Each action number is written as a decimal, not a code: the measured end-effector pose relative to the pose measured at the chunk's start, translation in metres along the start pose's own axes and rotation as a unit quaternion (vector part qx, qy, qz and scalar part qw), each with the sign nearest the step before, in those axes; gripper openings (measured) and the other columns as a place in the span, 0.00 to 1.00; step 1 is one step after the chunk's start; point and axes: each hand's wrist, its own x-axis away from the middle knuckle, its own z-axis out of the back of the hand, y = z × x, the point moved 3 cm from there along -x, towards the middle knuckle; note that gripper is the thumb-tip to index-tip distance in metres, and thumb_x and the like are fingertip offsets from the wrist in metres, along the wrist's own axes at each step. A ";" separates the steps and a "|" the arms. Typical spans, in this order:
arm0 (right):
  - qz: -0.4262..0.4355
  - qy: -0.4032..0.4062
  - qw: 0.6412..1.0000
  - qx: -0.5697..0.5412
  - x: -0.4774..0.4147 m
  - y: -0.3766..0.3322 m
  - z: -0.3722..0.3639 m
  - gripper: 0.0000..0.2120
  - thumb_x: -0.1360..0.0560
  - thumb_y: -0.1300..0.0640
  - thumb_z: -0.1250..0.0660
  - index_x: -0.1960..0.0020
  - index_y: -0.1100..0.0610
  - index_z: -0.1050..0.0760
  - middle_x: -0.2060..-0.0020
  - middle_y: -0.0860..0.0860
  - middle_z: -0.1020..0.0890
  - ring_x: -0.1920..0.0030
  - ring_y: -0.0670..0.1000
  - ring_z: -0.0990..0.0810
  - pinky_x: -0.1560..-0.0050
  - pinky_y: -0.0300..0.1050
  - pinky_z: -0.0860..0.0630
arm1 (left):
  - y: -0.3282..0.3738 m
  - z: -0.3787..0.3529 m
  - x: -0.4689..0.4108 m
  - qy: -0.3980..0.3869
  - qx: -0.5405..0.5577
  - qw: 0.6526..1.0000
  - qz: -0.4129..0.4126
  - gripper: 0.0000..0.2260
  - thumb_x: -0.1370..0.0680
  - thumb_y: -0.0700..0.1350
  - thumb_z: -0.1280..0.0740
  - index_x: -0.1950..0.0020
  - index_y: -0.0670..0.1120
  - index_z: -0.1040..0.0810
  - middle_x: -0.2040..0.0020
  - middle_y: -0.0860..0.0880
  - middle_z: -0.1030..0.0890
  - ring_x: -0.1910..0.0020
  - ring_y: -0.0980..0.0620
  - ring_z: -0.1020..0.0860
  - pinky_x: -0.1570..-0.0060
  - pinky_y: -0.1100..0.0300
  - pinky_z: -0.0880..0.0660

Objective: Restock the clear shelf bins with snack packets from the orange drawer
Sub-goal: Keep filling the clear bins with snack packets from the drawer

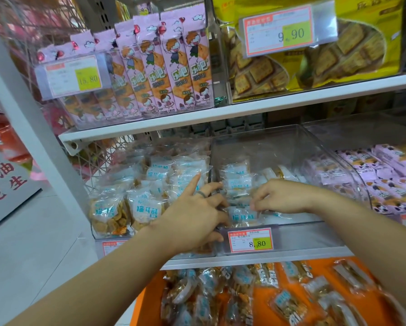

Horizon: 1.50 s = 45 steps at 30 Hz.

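The shelving is white painted metal [268, 105], and on it stand glossy, hard-walled clear bins with rounded corners. The middle bin [303, 236] is only part filled. A red-bordered price tag [250, 240] in a plastic sleeve hangs on its near lip.

Both hands are inside this bin, near its front left corner. The right hand [279, 197] has its fingers curled down, and its fingertips pinch the crinkly top edge of a snack packet [240, 216]. That packet is a small clear film pouch with a pale blue label panel and brown fried pieces showing through. It lies at the near end of a row of like pouches running toward the far wall.

The left hand [192, 212] reaches in over the divider with its fingers spread. The index finger is lifted and straight. A dark ring [201, 194] sits on one finger, and the lower fingertips lie against the pouches by the packet. I cannot tell whether they grip anything.

To the left, a second bin [108, 235] is packed full of the same pouches. To the right lie small pink-wrapped packets [390, 175].

Below, nearest me, the orange drawer [148, 300] is smooth plastic, with loose clear packets [289, 304] strewn across it.

On the upper shelf stand tall pink packs [169, 67] with cartoon figures, and to their right yellow bags [338, 55] printed with square crackers.
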 end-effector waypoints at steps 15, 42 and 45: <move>-0.047 0.066 0.991 0.105 0.013 0.063 0.013 0.19 0.22 0.56 0.37 0.31 0.53 0.30 0.33 0.49 0.28 0.35 0.48 0.29 0.37 0.39 0.34 | 0.002 0.012 -0.013 0.090 0.064 0.994 0.011 0.17 0.22 0.59 0.39 0.34 0.56 0.25 0.33 0.55 0.29 0.28 0.51 0.37 0.26 0.49 0.55; 0.068 0.205 0.974 -0.072 0.086 0.023 0.055 0.05 0.26 0.53 0.32 0.58 0.53 0.23 0.60 0.49 0.19 0.59 0.46 0.21 0.56 0.44 0.26 | 0.047 0.016 -0.049 0.152 0.623 0.752 0.154 0.28 0.23 0.53 0.33 0.25 0.50 0.37 0.34 0.51 0.26 0.39 0.55 0.25 0.37 0.57 0.28; 0.082 0.228 0.965 -0.098 0.108 0.018 0.059 0.06 0.25 0.54 0.32 0.50 0.54 0.21 0.54 0.48 0.17 0.52 0.48 0.20 0.47 0.49 0.24 | 0.065 0.029 -0.048 0.142 0.706 0.681 0.133 0.27 0.23 0.51 0.32 0.27 0.49 0.36 0.43 0.56 0.22 0.43 0.58 0.23 0.38 0.53 0.26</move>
